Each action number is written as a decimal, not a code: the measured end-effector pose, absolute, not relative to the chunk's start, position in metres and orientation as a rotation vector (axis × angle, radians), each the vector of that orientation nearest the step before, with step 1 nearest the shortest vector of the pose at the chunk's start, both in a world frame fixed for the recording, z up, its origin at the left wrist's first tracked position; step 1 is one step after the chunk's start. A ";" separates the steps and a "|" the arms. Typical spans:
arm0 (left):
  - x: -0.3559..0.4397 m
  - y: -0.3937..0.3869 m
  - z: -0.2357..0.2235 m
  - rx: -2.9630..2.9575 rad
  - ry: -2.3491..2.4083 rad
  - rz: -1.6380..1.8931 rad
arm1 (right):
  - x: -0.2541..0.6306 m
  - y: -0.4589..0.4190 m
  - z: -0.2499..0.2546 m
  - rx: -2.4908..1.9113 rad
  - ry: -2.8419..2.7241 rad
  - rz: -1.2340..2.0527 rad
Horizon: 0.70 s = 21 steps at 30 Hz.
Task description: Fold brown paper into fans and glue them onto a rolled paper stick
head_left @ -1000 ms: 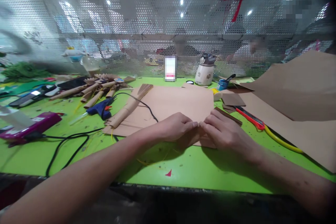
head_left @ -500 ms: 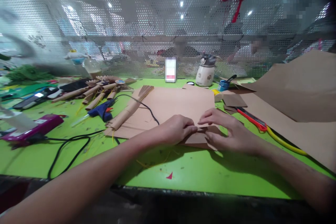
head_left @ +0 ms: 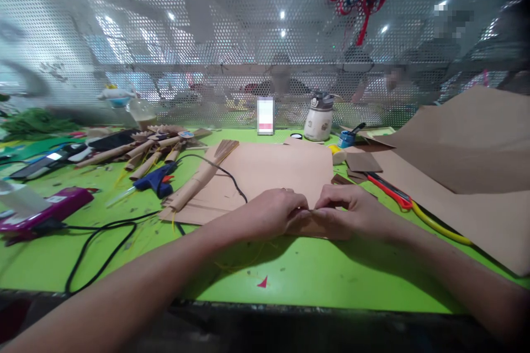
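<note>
My left hand [head_left: 274, 213] and my right hand [head_left: 351, 212] meet fingertip to fingertip at the near edge of a tan paper sheet [head_left: 273, 168] lying on the green table [head_left: 124, 256]. Both hands are curled and pinch a small brown piece of paper [head_left: 311, 222] between them, pressed down on the sheet's front edge. A rolled paper broom [head_left: 202, 174] lies on the sheet's left side, with a black cord [head_left: 232, 176] crossing it.
A blue glue gun [head_left: 155, 181], paper rolls [head_left: 153, 146] and a magenta box [head_left: 49, 207] sit at the left. A red cutter [head_left: 389, 187], yellow tube [head_left: 439, 225] and large brown sheets [head_left: 467, 160] lie at the right. A white jar [head_left: 318, 117] stands by the mesh wall [head_left: 207, 55].
My right hand had lifted and spread over the brown piece; now it has come back down and its fingers close against my left hand's fingertips. The view shifted slightly downward.
</note>
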<state>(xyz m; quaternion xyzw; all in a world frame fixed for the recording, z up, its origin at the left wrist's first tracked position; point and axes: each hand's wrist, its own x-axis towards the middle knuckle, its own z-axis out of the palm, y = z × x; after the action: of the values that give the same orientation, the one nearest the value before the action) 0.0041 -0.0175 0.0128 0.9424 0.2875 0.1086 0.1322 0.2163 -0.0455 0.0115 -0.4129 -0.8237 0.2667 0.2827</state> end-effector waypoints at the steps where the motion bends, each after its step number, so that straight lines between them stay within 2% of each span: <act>1: 0.003 -0.017 0.013 2.753 0.832 0.309 | 0.217 -0.045 0.012 -1.124 -2.197 0.715; 8: 0.001 -0.016 0.013 2.693 0.852 0.276 | 0.220 -0.044 0.014 -1.128 -2.263 0.662; 15: -0.001 -0.018 0.016 2.469 0.809 0.256 | 0.215 -0.046 0.008 -0.894 -2.379 0.492; 21: -0.006 -0.012 0.016 2.605 0.744 0.239 | 0.212 -0.047 0.001 -0.888 -2.431 0.409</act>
<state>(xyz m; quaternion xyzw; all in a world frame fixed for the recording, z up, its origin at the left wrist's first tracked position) -0.0057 -0.0122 0.0160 0.9366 0.2676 0.0861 0.2094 0.2123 -0.0474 0.0012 -0.3275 -0.8964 0.1507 0.2578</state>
